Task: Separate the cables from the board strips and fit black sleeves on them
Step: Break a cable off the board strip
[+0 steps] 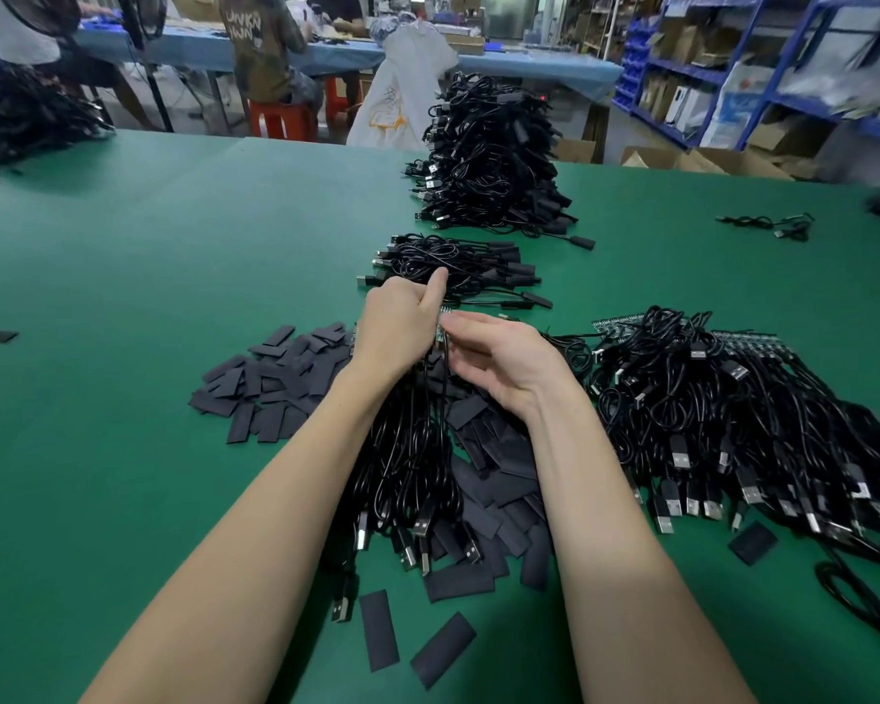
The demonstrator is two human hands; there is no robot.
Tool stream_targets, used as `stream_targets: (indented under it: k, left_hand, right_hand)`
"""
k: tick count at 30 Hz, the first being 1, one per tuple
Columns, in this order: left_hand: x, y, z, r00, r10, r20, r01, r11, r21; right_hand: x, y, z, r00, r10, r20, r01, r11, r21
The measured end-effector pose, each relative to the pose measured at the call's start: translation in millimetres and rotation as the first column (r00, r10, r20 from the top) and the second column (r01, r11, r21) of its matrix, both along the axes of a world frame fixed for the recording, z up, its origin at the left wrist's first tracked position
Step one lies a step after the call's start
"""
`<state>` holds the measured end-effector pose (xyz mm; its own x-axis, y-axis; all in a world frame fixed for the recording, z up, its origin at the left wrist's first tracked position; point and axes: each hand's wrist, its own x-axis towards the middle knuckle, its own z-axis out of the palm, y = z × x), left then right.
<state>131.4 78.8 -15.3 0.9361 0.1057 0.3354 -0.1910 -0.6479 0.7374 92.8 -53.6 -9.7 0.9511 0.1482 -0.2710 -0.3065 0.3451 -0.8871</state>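
Cables [407, 464] hang in a black bundle from a narrow board strip [442, 331] that both hands hold up over the green table [123, 348], the USB plugs trailing down between the forearms onto the scattered sleeves. The left hand [395, 325] is curled into a fist round the strip's left end, its thumb pointing up and away from the person. The right hand [499, 360], just beside it, is half closed: its thumb and forefinger pinch the strip's near edge while the other fingers curl loosely underneath. How much of the strip lies inside the left fist cannot be told.

Black sleeves [275, 378] lie in a flat heap to the left of the strip and spread under and in front of the bundle toward the person. To the right of the strip sits a large pile of cables still on strips [732, 398]. Just beyond the strip lies a small stack of sleeved cables [458, 266], and farther beyond that a tall stack [489, 155] of the same.
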Motion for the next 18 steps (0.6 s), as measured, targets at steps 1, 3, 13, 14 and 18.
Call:
stream_targets:
  k: [1,3,13,14,18]
  left_hand:
    - [0.7,1.2,-0.4,1.000,-0.001,-0.003,0.002,1.000,0.015]
    - [1.5,5.1,-0.3,0.999,0.017,-0.033,-0.014,0.997,0.080]
    - [-13.3,13.6,18.5,0.877,-0.435,-0.205,0.324,0.849,-0.418]
    - [-17.1,13.4,17.3,0.826,-0.511,-0.236,0.346,0.792,-0.504]
    - [-29.3,15.3,8.1,0.785,-0.560,-0.266,0.336,0.745,-0.577]
  right_hand:
    - [-0.5,-1.9,0.6,1.000,0.006,0.009,-0.006,1.000,-0.001]
    - [-1.0,-8.0,1.8,0.999,-0.018,0.031,0.019,0.999,-0.034]
    - [-1.6,-27.9,7.8,0.988,-0.079,0.132,0.094,0.990,-0.108]
    - [-1.3,-28.7,8.0,0.986,-0.074,0.146,0.093,0.988,-0.124]
    - [-5.3,-36.2,10.1,0.977,0.049,0.206,0.012,0.958,-0.287]
